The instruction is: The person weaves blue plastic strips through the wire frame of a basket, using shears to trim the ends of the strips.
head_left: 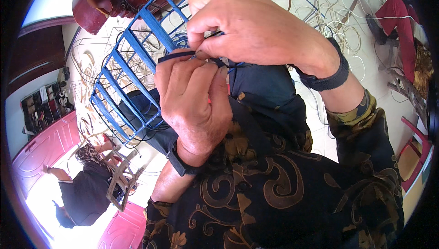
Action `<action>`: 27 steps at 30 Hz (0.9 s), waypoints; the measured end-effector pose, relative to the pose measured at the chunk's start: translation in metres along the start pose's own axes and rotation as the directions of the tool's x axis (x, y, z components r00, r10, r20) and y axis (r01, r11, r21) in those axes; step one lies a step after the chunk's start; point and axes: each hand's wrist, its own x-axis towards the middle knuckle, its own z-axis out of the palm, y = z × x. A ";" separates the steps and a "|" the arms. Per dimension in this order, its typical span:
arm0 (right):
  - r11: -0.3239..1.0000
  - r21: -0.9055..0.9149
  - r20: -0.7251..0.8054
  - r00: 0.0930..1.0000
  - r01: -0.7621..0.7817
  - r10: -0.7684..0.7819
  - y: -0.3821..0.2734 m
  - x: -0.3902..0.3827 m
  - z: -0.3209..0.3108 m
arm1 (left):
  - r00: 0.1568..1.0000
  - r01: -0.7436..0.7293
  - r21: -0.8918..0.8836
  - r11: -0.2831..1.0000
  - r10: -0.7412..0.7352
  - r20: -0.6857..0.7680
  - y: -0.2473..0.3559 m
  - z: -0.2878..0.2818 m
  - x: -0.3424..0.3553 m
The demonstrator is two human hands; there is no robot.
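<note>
A blue slatted wire frame (137, 50), its bars wrapped in blue strip, leans over my lap at the upper left. My left hand (194, 96) is closed at the frame's right side, its fingers curled together. Over its index finger runs a thin dark strip (176, 56), held between the two hands. Just above, my right hand (249, 25) is bent down in a pinch on the strip, thumb and fingertips meeting close to my left knuckles. The fingers hide the exact spot where the strip meets the frame.
Loose pale strands (343, 29) lie tangled on the floor at right, with more behind the frame. Dark red carved furniture (91, 9) stands at the top left. At lower left another person (87, 194) sits near a wooden stand (120, 182). Pink panels (57, 135) line that side.
</note>
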 end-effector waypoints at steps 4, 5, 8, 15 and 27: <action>0.997 -0.075 0.044 0.999 -0.008 0.012 -0.006 0.018 -0.003 | 0.989 0.134 -0.073 0.988 -0.138 -0.046 0.008 0.001 -0.003; 0.994 -0.108 0.045 0.999 -0.010 0.015 -0.011 0.022 -0.007 | 0.982 0.173 -0.105 0.979 -0.180 -0.059 0.009 0.002 -0.004; 0.963 0.005 0.495 0.837 -0.271 0.233 -0.013 0.033 -0.043 | 0.993 0.115 -0.001 0.993 -0.115 -0.034 0.007 0.001 -0.006; 0.953 -0.281 -0.053 0.993 -0.116 0.105 -0.010 0.025 0.014 | 0.982 -0.091 0.051 0.995 0.098 -0.163 -0.001 0.011 -0.011; 0.964 0.079 -0.399 0.878 -0.253 0.263 -0.013 -0.031 0.017 | 0.992 0.028 0.054 0.998 -0.021 -0.122 0.007 0.009 -0.011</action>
